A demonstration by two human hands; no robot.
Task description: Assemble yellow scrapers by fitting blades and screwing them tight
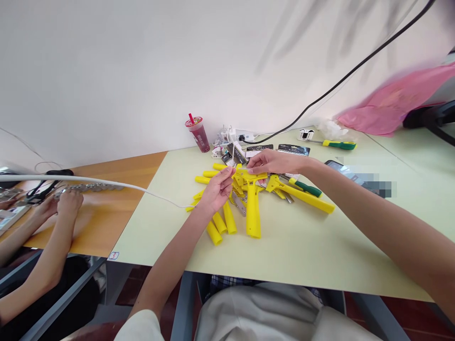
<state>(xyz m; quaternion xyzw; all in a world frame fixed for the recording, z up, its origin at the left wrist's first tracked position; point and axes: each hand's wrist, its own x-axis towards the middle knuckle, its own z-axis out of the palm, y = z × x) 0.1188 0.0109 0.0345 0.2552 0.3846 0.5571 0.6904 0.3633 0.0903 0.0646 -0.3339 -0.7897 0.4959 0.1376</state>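
Note:
My right hand (pixel 272 162) has its fingers closed on the head of a yellow plastic T-shaped scraper (pixel 253 208), whose hollow handle points toward me. At the left end of that head, my left hand (pixel 217 190) pinches with thumb and forefinger; what lies between them is too small to make out. Behind and under both hands is a pile of similar yellow scraper handles (pixel 214 233), with grey metal pieces (pixel 239 203) among them. Another yellow scraper (pixel 308 198) lies to the right, beside a green-and-yellow screwdriver handle (pixel 305 187).
Along the wall stand a drink cup (pixel 199 135) and a power strip (pixel 245 136) with a black cable (pixel 320 97). Dark packets (pixel 293 149), another screwdriver (pixel 339 144) and a phone (pixel 336 166) lie at right. A white cable (pixel 156 193) crosses at left, near a co-worker's hand (pixel 69 201).

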